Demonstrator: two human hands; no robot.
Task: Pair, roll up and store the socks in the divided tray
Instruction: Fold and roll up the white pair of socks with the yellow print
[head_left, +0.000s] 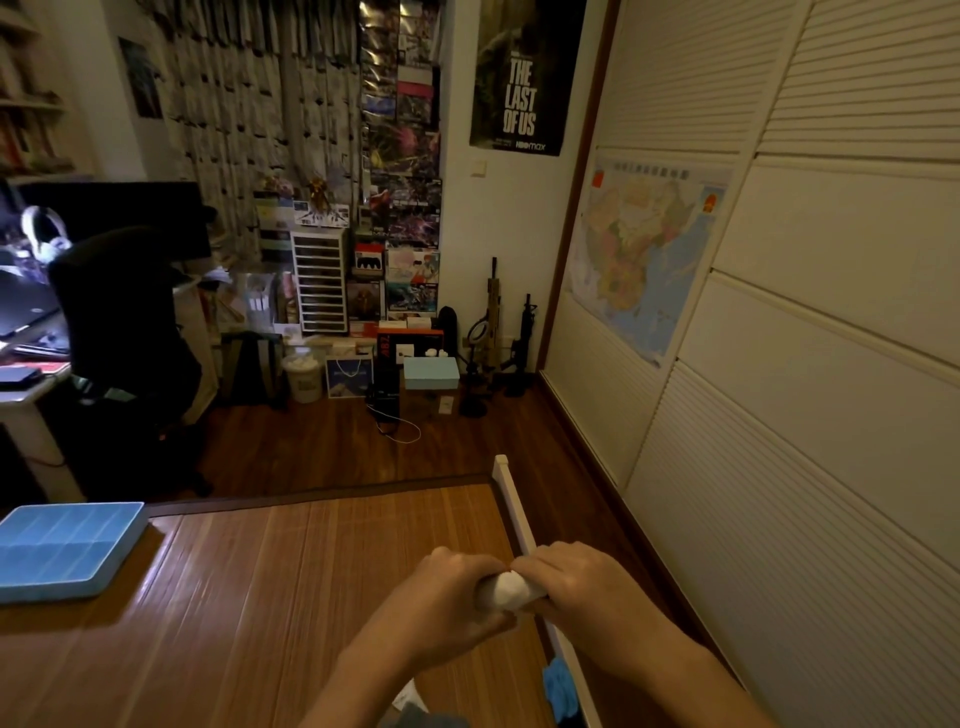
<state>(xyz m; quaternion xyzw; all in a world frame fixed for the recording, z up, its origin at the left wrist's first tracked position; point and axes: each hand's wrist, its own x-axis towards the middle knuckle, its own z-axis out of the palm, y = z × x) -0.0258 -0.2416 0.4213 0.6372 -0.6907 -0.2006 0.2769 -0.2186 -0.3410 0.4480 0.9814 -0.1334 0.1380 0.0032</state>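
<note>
Evidently, left hand (447, 592) and right hand (576, 587) clench a small white rolled sock bundle (511, 590) to tighten it, the blue rectangular divided tray (62, 590) waiting at nine o'clock.

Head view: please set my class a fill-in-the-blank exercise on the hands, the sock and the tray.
The left hand and the right hand together grip a rolled ___ sock.
The divided tray is coloured ___.
The tray lies to the ___ of both hands.
Missing words: white; blue; left.
</note>
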